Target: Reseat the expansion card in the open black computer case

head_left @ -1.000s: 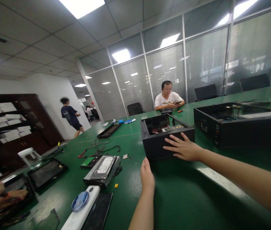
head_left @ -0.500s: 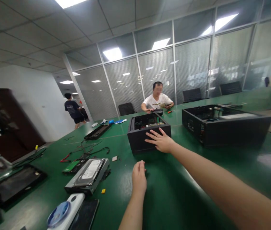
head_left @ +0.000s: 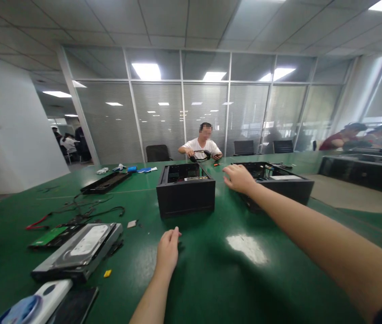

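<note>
My left hand (head_left: 168,249) rests on the green table (head_left: 207,256), its fingers together and loosely curled, with nothing visible in them. In front of it stands a black computer case (head_left: 186,198) with an open top, apart from both hands. My right hand (head_left: 240,179) is raised, fingers slightly bent and apart, at the near left corner of a second black computer case (head_left: 288,189). Whether it touches that case I cannot tell. The hand and forearm hide part of the case's front.
Left on the table lie a hard drive (head_left: 88,245), a green circuit board (head_left: 51,236), cables (head_left: 86,208), a yellow piece (head_left: 107,273) and a black panel (head_left: 106,182). Across sits a person (head_left: 202,146) holding a black loop-shaped thing (head_left: 200,157). Another case (head_left: 363,173) stands far right.
My right hand has left the front of the nearer case and moved right to the second case. My view has turned right and levelled. The person opposite has lifted the black thing.
</note>
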`<state>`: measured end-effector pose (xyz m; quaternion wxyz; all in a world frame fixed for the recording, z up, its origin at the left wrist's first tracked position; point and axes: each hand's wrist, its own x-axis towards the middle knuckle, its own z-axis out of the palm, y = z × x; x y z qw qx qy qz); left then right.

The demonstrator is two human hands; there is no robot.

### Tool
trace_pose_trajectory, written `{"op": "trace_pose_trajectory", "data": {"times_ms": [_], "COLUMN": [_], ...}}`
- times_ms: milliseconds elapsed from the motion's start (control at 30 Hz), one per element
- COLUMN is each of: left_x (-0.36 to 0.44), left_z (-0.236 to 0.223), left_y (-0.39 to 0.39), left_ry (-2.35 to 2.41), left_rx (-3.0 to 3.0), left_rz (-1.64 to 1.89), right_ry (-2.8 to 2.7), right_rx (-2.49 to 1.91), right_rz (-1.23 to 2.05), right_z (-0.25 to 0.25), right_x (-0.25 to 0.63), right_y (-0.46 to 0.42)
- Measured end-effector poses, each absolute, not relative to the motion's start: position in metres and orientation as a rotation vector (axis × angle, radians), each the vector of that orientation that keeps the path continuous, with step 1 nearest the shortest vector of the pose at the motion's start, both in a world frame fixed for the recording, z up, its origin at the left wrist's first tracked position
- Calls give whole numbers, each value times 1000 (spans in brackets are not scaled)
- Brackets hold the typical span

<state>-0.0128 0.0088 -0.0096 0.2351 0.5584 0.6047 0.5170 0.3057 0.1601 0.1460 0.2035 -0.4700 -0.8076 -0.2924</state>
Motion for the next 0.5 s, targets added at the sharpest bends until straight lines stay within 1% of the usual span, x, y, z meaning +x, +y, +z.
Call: {"op": "trace_pose_trajectory", "data": {"times_ms": [67,133,200,267,367,500], "left_x": [-12,-12,-12,-13,-14,-14], "left_z": [-9,-10,-10,-11,-13,-14], "left_y": [8,8,8,8,9,10], "left_ry": [1657,1656,1657,1659,1661,1663], "left_rx": [1543,1549,1552,1555,1569,1602], "left_rz": [1417,1417,1416,1415,1410,1405], "right_ry": [-2110,-2096,-2154,-2185,-2152,-2220], "right_rx": [-1628,-1903,-2036,-2033,-1972,-1910], "right_rz": [-714,-507,-334,-318,-426,-479], "right_z": [149,143,131,116,100,95], "right_x": [347,385,413,430,439,442], "right_y": [168,174,176,177,180,183]}}
